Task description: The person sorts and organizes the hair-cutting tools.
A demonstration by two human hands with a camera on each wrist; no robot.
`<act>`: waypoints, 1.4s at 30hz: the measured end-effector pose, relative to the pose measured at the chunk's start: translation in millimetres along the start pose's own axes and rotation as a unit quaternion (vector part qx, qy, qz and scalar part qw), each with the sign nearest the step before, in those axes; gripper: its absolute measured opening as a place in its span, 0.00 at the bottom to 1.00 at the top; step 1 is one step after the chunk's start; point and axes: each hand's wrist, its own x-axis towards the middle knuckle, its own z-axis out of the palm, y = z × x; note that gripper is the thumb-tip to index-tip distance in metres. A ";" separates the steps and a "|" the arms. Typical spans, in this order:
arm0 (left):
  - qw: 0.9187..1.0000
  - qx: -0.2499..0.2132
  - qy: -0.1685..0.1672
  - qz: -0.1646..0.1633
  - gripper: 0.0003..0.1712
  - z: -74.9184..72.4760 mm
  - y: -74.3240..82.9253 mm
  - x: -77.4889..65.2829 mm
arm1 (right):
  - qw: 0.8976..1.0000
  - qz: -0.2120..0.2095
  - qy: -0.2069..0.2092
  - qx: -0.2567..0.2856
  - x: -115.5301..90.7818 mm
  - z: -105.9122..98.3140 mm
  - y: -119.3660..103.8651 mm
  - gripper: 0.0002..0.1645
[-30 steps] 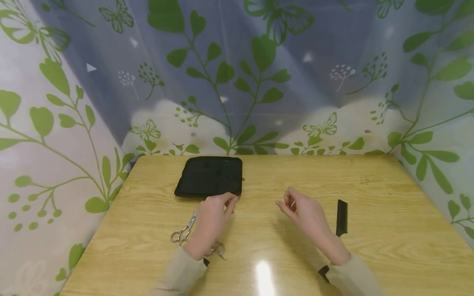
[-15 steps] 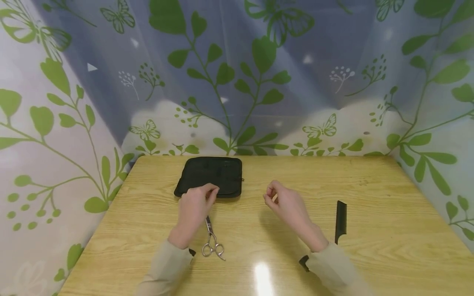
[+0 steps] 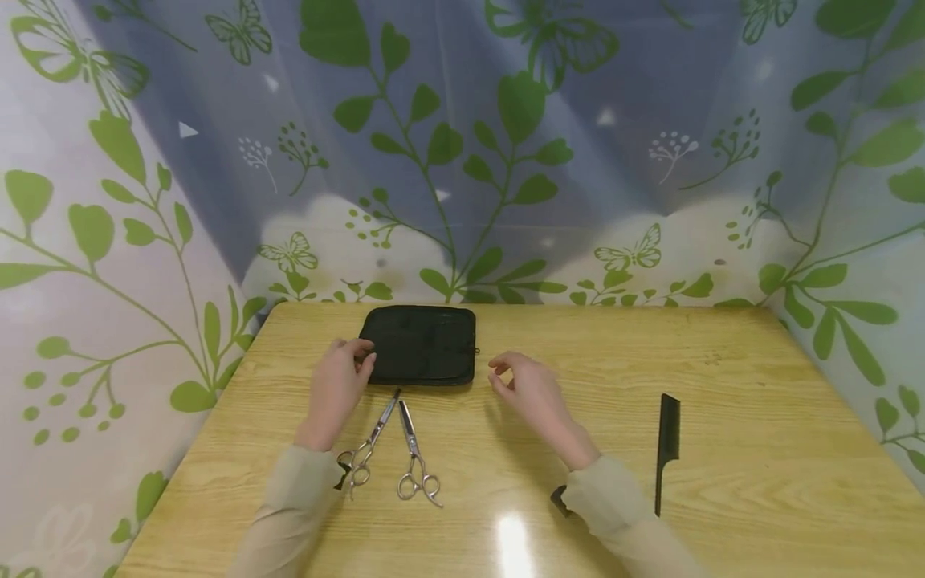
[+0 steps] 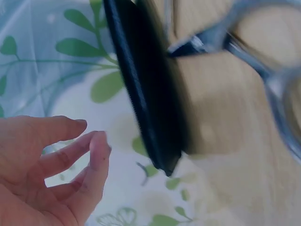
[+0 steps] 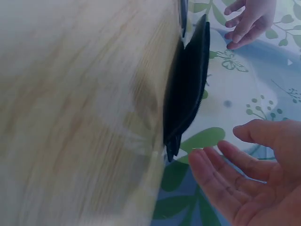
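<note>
A black zippered case (image 3: 422, 345) lies flat near the back of the wooden table. My left hand (image 3: 336, 389) is at its left side, fingers loosely bent, with the fingertips overlapping the case's edge in the head view; the left wrist view shows a gap between fingers and case. To the right of the case is my right hand (image 3: 531, 401), fingers relaxed and holding nothing. Two pairs of silver scissors lie in front of the case: the left scissors (image 3: 376, 436), partly behind my left sleeve, and the right scissors (image 3: 412, 449). Their tips point toward the case.
A black tail comb (image 3: 669, 433) lies on the table (image 3: 751, 385) to the right, its thin handle toward me. Behind the table and along both sides hangs a curtain (image 3: 499, 177) printed with green leaves and butterflies.
Both hands have moved left, the left hand from over the scissors to the case's left side. The right hand has come closer to the case. Both scissors now show.
</note>
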 end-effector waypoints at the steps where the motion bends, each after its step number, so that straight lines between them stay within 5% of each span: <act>1: 1.000 0.001 -0.003 -0.004 0.13 0.3 -4.3 0.6 | 1.000 -0.001 -0.004 0.000 1.9 2.3 -0.4 0.14; 8: 0.999 0.034 -0.021 -0.030 0.17 1.5 -28.9 4.7 | 0.999 0.015 -0.041 -0.001 15.9 16.1 -3.8 0.22; 14: 0.993 0.045 -0.086 -0.060 0.19 1.7 -41.9 10.0 | 0.996 0.016 -0.078 -0.027 29.2 24.4 -9.4 0.31; 26: 0.977 -0.009 -0.194 -0.085 0.19 4.7 -55.7 18.4 | 0.992 0.015 -0.122 -0.019 53.0 42.9 -6.3 0.37; 42: 0.974 -0.004 -0.209 -0.091 0.18 3.6 -55.1 24.6 | 0.987 0.022 -0.154 -0.047 70.8 55.9 -1.7 0.31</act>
